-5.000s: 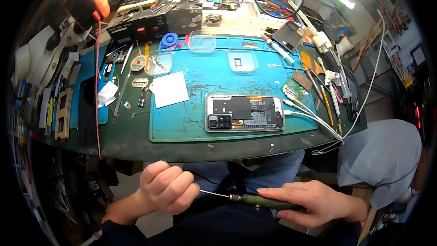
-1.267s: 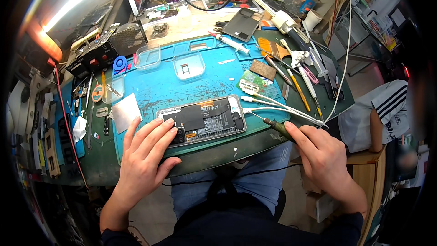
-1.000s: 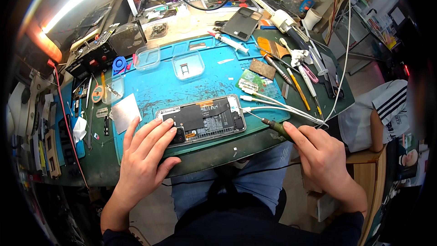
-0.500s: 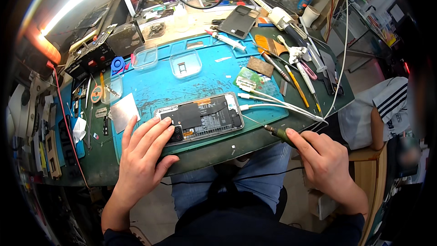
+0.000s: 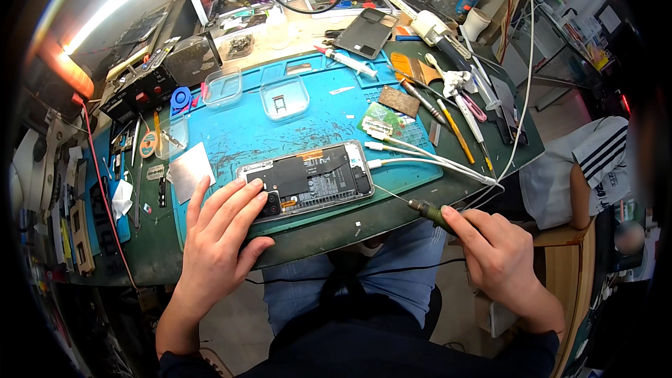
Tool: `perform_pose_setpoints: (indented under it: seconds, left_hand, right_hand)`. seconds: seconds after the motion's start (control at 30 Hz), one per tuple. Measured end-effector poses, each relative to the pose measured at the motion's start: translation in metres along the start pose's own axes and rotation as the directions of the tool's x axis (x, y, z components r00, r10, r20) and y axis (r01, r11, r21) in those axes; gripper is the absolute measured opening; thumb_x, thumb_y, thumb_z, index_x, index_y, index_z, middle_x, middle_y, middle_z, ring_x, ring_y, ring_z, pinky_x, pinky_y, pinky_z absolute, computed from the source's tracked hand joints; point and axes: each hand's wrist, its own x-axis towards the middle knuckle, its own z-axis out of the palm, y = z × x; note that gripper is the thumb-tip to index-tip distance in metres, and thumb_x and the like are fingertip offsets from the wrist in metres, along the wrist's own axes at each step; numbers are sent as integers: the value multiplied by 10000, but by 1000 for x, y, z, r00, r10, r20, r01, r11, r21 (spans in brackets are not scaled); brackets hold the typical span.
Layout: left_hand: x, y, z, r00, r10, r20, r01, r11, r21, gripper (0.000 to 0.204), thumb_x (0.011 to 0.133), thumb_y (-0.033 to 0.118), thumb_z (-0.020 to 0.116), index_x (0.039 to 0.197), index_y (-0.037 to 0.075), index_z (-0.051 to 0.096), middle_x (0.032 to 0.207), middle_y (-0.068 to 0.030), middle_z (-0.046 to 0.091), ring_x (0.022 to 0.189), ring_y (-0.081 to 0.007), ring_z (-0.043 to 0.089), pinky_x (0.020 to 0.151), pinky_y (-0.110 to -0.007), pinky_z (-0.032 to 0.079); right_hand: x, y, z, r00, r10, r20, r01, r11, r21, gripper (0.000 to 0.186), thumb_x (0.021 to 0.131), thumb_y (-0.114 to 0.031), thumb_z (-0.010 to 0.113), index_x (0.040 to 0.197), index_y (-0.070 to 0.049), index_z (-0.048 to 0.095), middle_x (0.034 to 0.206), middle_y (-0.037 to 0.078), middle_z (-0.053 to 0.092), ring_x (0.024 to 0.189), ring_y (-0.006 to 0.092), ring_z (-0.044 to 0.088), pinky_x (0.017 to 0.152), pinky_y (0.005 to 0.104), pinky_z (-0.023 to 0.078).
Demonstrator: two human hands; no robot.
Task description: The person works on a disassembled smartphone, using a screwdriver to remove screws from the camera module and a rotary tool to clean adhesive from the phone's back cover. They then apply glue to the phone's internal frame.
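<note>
An opened phone (image 5: pixel 325 176), its back cover off and its dark battery and camera block bare, lies on the blue mat (image 5: pixel 231 122). My left hand (image 5: pixel 222 238) rests on the phone's left end with fingers stretched out flat, partly covering that end. A screwdriver (image 5: pixel 428 213) with a green handle and a long thin shaft is gripped in my right hand (image 5: pixel 500 245). Its tip is close to the lower right corner of the phone; whether they touch I cannot tell. A white cable plug (image 5: pixel 376 164) sits at the phone's right edge.
Two clear plastic boxes (image 5: pixel 285 98) stand on the mat beyond the phone. Tweezers, brushes and a syringe (image 5: pixel 350 63) lie at the back right, near more white cables (image 5: pixel 420 156). A metal plate (image 5: pixel 192 171) is left of the phone. Another person (image 5: pixel 595 161) sits at the right.
My right hand has shifted the screwdriver slightly down and right, its tip now lower beside the phone's corner. My left hand and the phone have hardly moved.
</note>
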Motion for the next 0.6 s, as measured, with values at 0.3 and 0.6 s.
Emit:
perform_pose_setpoints:
  seconds: [0.3, 0.6]
  left_hand:
    - [0, 1, 0, 1000, -4, 1, 4, 1000, 5, 578, 942, 329, 810, 1426, 40, 680, 1530, -100, 663, 1455, -315, 577, 1310, -617, 283]
    - [0, 0, 0, 1000, 3, -8, -3, 1000, -4, 576, 944, 319, 812, 1431, 40, 681, 1523, -96, 670, 1448, -314, 583, 1311, -615, 281]
  right_hand:
    - [-5, -6, 3, 1000, 13, 3, -14, 999, 52, 755, 729, 18, 741, 1467, -141, 719, 1069, 23, 667, 732, 202, 601, 615, 331, 522]
    - [-12, -10, 23, 998, 47, -46, -40, 989, 139, 705, 779, 23, 753, 1466, -132, 720, 1069, 26, 675, 746, 210, 617, 626, 335, 531]
